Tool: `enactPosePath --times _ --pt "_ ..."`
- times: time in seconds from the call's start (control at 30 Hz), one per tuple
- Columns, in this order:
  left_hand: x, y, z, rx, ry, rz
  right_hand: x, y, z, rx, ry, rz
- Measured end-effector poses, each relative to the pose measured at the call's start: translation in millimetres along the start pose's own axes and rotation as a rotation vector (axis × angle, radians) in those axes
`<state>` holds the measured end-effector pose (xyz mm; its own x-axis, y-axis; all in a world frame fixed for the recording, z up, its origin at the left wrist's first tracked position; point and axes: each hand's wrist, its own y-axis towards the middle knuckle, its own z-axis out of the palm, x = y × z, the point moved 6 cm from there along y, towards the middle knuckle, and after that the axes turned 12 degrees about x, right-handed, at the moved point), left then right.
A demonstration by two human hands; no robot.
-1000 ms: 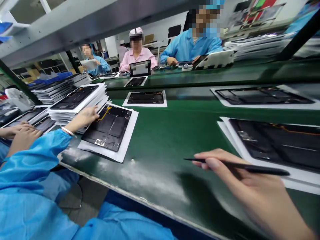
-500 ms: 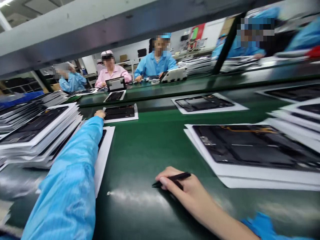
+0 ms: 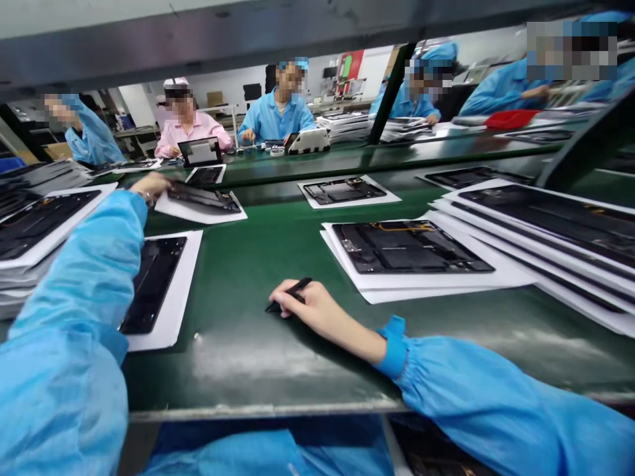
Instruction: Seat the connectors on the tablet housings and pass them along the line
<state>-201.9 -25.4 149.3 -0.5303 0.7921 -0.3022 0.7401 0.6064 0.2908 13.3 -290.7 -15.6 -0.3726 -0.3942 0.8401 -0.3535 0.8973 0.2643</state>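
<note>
My left hand [image 3: 153, 186] is stretched out to the far left and closed on the left edge of a black tablet shell [image 3: 206, 198]. That shell is tilted, its left side raised off a white sheet [image 3: 191, 213]. Over the middle of the green bench, my right hand [image 3: 303, 301] holds slim black tweezers [image 3: 299, 285] in a pinch, their tips pointing left and down. Under my left forearm lies another tablet shell [image 3: 157, 284] on white paper, partly covered by my sleeve. To the right of my right hand, a tablet shell with an orange cable [image 3: 411, 248] rests on white sheets.
Stacks of shells and paper stand at left [image 3: 44, 221] and right [image 3: 560, 218]. Another shell [image 3: 344, 190] lies on the far strip of the bench [image 3: 258, 244]. Several co-workers sit opposite. A grey beam [image 3: 223, 39] crosses overhead, and a dark post [image 3: 391, 96] stands beyond.
My left hand has lifted the left side of the far shell, which lay flat before. The view has shifted, showing the bench's front edge and my right sleeve. The tweezers stay in my right hand.
</note>
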Motion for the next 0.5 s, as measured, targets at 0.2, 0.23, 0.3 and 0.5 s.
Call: enactPosePath --times 0.2,0.23,0.3,0.5 --pt "-60 -19 -0.4 0.144 -0.351 -0.251 16 -10 -3 -0.071 0.006 0.047" --pt "-79 -31 7.0 0.155 -0.407 -0.238 23 -19 -3 -0.111 0.009 0.051" --pt "-121 -64 31.0 0.173 -0.547 -0.169 45 -42 -3 -0.209 0.026 0.02" --pt "-223 -192 152.8 0.354 -0.724 0.044 113 -112 24 -0.268 0.052 -0.374"
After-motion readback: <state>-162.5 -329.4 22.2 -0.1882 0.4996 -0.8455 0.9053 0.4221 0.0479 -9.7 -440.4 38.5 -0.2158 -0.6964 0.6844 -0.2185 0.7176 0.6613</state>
